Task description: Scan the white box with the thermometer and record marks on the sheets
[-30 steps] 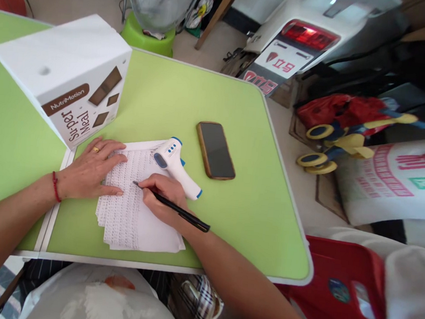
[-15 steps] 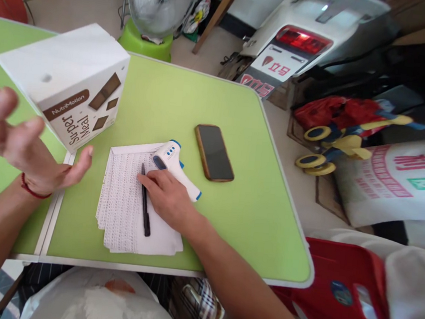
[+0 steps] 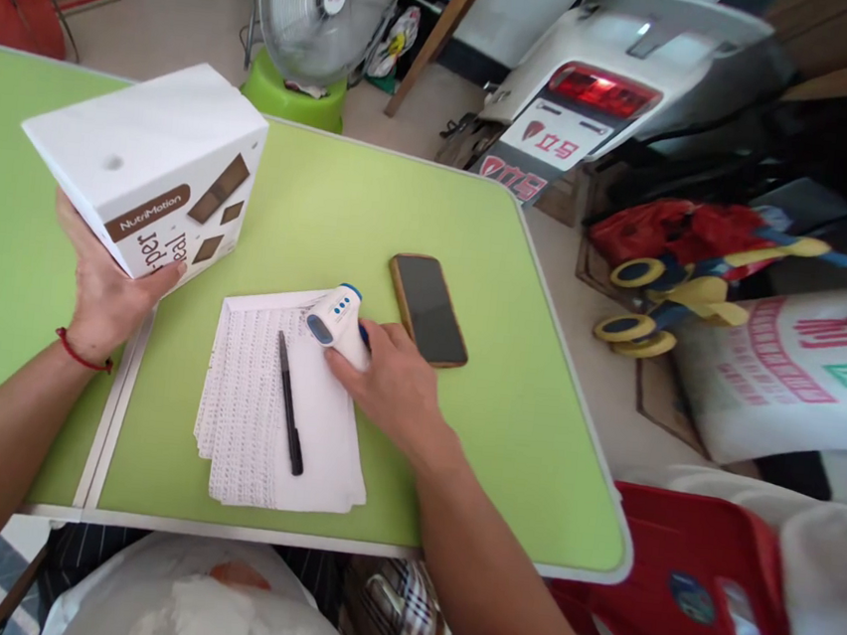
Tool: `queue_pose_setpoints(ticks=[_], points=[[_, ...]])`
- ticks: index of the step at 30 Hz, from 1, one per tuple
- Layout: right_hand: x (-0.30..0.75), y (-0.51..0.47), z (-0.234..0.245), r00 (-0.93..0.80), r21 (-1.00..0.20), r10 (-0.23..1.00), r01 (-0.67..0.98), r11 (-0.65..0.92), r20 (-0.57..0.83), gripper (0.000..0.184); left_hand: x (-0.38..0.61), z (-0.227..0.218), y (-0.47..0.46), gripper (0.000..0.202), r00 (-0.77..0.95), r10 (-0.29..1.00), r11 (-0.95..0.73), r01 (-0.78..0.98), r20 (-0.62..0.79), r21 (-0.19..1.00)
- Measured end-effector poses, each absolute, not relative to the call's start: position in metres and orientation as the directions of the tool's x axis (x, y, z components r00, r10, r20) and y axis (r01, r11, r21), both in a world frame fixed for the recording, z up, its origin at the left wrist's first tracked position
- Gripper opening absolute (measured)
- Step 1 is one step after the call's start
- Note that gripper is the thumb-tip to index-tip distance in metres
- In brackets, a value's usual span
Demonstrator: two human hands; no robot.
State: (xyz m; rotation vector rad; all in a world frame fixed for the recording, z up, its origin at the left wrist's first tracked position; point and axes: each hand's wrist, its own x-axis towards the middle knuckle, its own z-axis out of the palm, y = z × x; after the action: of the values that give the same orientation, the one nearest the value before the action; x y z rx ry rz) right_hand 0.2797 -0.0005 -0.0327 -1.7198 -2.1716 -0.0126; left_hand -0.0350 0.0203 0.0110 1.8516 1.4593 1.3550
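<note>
L hand (image 3: 105, 277) is cradling white box (image 3: 154, 157) from below, upper left of frame; R hand (image 3: 387, 384) is covering thermometer (image 3: 337, 319) handle at center (grip unclear). Pen (image 3: 289, 402) is lying on sheets (image 3: 250, 411), left part written, right part blank; phone (image 3: 428, 310) is lying just right.

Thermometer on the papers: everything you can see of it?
The thermometer is white, glossy-looking plastic with blue trim, a dark display and blue dots above it. It lies on the upper right part of the paper stack, head pointing away from the person. The right hand covers most of the grip. The phone lies close beside it; any contact is hidden.
</note>
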Motion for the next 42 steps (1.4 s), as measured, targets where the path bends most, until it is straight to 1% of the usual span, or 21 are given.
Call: queue_pose_setpoints(ticks=[2,5,6,8,10,12,14,16,18,19,21,23,26,31,34,39,42], points=[[0.28,0.001,-0.033,-0.171,-0.24,0.957,0.944,0.227,0.233,0.035,-0.038,0.008,0.023,0.082,-0.111,0.867,-0.372,0.501,0.485,0.781],[0.278,0.001,-0.03,-0.144,-0.311,0.961,0.926,0.215,0.237,0.035,-0.042,0.006,0.024,0.082,-0.177,0.879,-0.294,0.53,0.442,0.796],[0.276,0.001,-0.028,-0.13,-0.355,0.957,0.909,0.219,0.259,0.036,-0.042,0.006,0.024,0.082,-0.208,0.879,-0.269,0.527,0.429,0.806],[0.272,-0.002,-0.022,-0.084,-0.484,0.948,0.844,0.231,0.306,0.038,-0.043,0.007,0.024,0.081,-0.254,0.874,-0.252,0.492,0.414,0.833],[0.266,-0.009,-0.015,-0.033,-0.647,0.946,0.722,0.246,0.323,0.041,-0.042,0.007,0.022,0.081,-0.269,0.873,-0.271,0.425,0.407,0.863],[0.259,-0.019,-0.007,-0.013,-0.799,0.957,0.548,0.249,0.289,0.04,-0.039,0.007,0.02,0.08,-0.262,0.891,-0.28,0.327,0.371,0.902],[0.253,-0.029,-0.002,-0.077,-0.913,0.975,0.342,0.223,0.209,0.031,-0.034,0.007,0.016,0.072,-0.207,0.931,-0.263,0.187,0.3,0.946],[0.246,-0.039,0.0,-0.194,-0.979,0.972,0.128,0.16,0.133,0.028,-0.027,0.008,0.011,0.061,-0.102,0.971,-0.213,0.04,0.216,0.976],[0.241,-0.045,0.0,-0.334,-0.997,0.94,-0.042,0.059,0.069,0.033,-0.021,0.008,0.005,0.058,-0.014,0.989,-0.145,-0.058,0.145,0.988],[0.238,-0.048,0.001,-0.402,-0.995,0.915,-0.096,0.007,0.045,0.036,-0.018,0.008,0.003,0.058,0.017,0.993,-0.111,-0.085,0.113,0.99],[0.234,-0.051,0.001,-0.513,-0.989,0.858,-0.133,-0.065,0.013,0.04,-0.013,0.007,-0.001,0.061,0.056,0.996,-0.059,-0.108,0.066,0.992],[0.231,-0.052,0.001,-0.57,-0.989,0.822,-0.125,-0.076,0.009,0.04,-0.009,0.005,-0.002,0.062,0.087,0.995,-0.041,-0.109,0.051,0.993],[0.229,-0.052,0.002,-0.582,-0.993,0.813,-0.102,-0.059,0.011,0.038,-0.007,0.003,-0.002,0.061,0.114,0.992,-0.037,-0.111,0.049,0.993],[0.228,-0.051,0.0,-0.555,-0.995,0.832,-0.071,-0.067,-0.017,0.036,-0.004,0.005,-0.001,0.062,0.102,0.995,-0.006,-0.09,0.016,0.996],[0.225,-0.052,-0.003,-0.531,-0.992,0.847,-0.098,-0.082,-0.017,0.038,-0.003,0.008,-0.001,0.062,0.126,0.992,-0.017,-0.075,0.026,0.997],[0.222,-0.054,-0.008,-0.566,-0.985,0.824,-0.132,-0.112,-0.018,0.036,-0.003,0.012,-0.001,0.063,0.154,0.987,-0.03,-0.048,0.037,0.998],[0.221,-0.055,-0.009,-0.565,-0.979,0.825,-0.15,-0.14,-0.032,0.038,-0.002,0.014,-0.001,0.062,0.158,0.987,-0.023,-0.062,0.033,0.998]])
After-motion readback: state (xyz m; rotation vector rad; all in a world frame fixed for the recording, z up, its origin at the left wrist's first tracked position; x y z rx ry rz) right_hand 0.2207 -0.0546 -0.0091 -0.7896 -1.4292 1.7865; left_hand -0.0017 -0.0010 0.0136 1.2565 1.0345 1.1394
